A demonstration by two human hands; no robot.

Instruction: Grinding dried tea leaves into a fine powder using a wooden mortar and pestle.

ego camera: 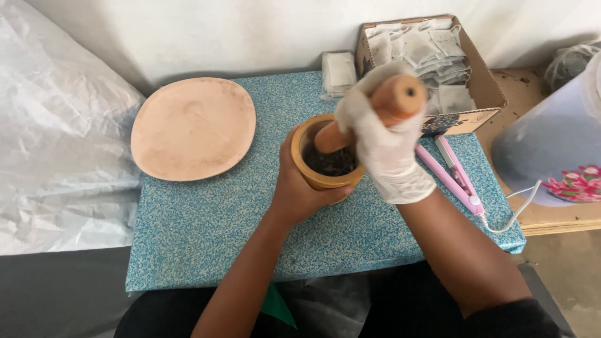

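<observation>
Both forearms reach in from the bottom edge toward a wooden mortar, which stands on a blue speckled board and serves as the centre of everything else. Bare, the left hand wraps round the near side of the mortar, fingers curled under its rim and thumb up along the wall, a grip that seems meant to keep the bowl from sliding or tipping. Gloved in white, the right hand is closed in a full fist round the upper shaft of a wooden pestle. That pestle leans toward the right of the mortar, its lower end down among dark crumbled matter at the bottom, its blunt top pointing up at the camera; the slant probably lets the arm bear down from the side.

Left of the mortar, well apart from it, lies a flat pinkish clay plate, bare on top. Behind the mortar and to its right sits an open cardboard box full of small white sachets, and a short stack of the same sachets stands just behind the mortar. Just right of the mortar, partly under the gloved wrist, lies a pink heat sealer with a white cord trailing off the board, handy to the sachets. Farther right stands a big translucent tub.
</observation>
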